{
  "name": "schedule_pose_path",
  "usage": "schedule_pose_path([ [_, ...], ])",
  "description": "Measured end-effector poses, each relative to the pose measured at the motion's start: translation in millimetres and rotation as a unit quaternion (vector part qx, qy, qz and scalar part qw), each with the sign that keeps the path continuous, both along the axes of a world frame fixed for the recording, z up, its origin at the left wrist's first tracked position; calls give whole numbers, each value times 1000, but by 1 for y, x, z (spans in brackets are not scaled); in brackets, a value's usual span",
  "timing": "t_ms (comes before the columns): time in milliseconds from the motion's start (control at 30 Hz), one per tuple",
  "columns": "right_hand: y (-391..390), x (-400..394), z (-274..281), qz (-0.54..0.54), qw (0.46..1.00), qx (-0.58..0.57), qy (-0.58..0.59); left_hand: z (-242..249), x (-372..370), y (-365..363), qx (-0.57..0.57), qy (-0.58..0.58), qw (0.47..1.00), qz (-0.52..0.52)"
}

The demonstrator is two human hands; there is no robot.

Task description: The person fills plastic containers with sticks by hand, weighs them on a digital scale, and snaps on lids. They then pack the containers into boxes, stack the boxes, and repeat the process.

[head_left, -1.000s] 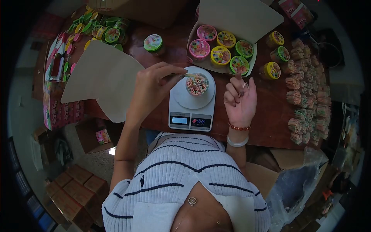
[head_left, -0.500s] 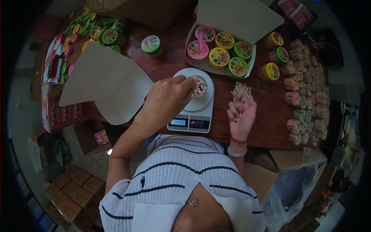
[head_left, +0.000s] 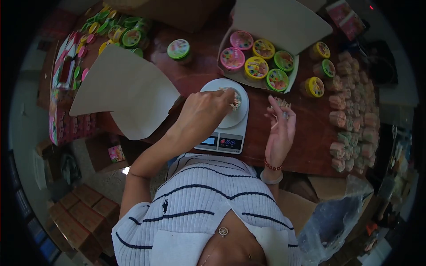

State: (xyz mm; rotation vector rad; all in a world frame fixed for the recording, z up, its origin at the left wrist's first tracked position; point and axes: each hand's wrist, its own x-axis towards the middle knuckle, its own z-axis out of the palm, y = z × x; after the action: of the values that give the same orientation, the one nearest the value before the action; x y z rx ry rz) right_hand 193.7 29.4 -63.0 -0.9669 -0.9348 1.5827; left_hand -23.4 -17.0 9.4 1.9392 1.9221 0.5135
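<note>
A white digital kitchen scale stands in front of me with a small cup of thin, pale sticks on its round plate. Over the cup, my left hand is closed in a pinch, with pale stick ends showing at its fingertips; the cup's near side is hidden behind it. To the right of the scale, my right hand is raised and holds a bundle of thin sticks, its index finger stretched along them. The hand covers most of that bundle.
Behind the scale is an open carton of tubs with pink, yellow and green lids. Rows of bundled sticks fill the table's right side. A lone green-lidded tub and a grey cardboard flap are on the left.
My left hand has shifted slightly right and covers more of the cup. My right hand's index finger has straightened upward over its bundle of sticks. The whole view has shifted slightly.
</note>
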Motion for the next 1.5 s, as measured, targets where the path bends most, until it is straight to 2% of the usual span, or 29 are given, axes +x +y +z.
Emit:
schedule_pose_path([
  [67, 1, 7, -10, 12, 997, 78, -5, -9, -4, -4, 49, -21, 999, -6],
  [167, 7, 10, -6, -13, 997, 55, -61, -28, -13, -12, 168, -52, 984, -33],
  [200, 8, 10, -7, -20, 994, 68, -79, -33, -13, -15, 179, -81, 980, -23],
  [233, 9, 5, -3, 22, 995, 68, -68, -34, -14, -17, 175, -69, 982, -13],
  [267, 10, 2, 1, 6, 995, 69, -77, -34, -15, -19, 174, -61, 983, -14],
  [333, 19, 12, -2, -7, 993, 74, -94, -37, -13, -19, 206, -58, 976, 47],
  [400, 34, 23, -10, 38, 978, 87, -185, -38, -13, -18, 238, -63, 966, 83],
  [467, 39, 20, -6, 42, 977, 104, -182, -38, -18, -15, 229, -71, 964, 114],
  [600, 33, -1, 11, 25, 971, 150, -185, -37, -30, -14, 222, -104, 964, 101],
  [667, 25, -17, 22, -17, 957, 170, -235, -33, -37, -15, 227, -100, 963, 104],
  [767, 34, -10, 17, -24, 950, 163, -266, -28, -46, -12, 240, -143, 953, 114],
  [867, 40, -19, 21, -40, 955, 191, -224, -20, -47, -10, 213, -164, 955, 123],
  [933, 43, -26, 27, -29, 947, 222, -231, -11, -44, -10, 192, -185, 957, 119],
  [1000, 44, -37, 32, -22, 937, 249, -243, -10, -44, -11, 152, -157, 966, 138],
  [1100, 43, -44, 35, 6, 914, 270, -302, -19, -44, -12, 162, -151, 966, 133],
  [1300, 39, -56, 32, 50, 879, 348, -323, -22, -45, -15, 152, -140, 969, 136],
  [1500, 38, -58, 36, 42, 856, 381, -346, -31, -42, -10, 113, -166, 972, 125],
])
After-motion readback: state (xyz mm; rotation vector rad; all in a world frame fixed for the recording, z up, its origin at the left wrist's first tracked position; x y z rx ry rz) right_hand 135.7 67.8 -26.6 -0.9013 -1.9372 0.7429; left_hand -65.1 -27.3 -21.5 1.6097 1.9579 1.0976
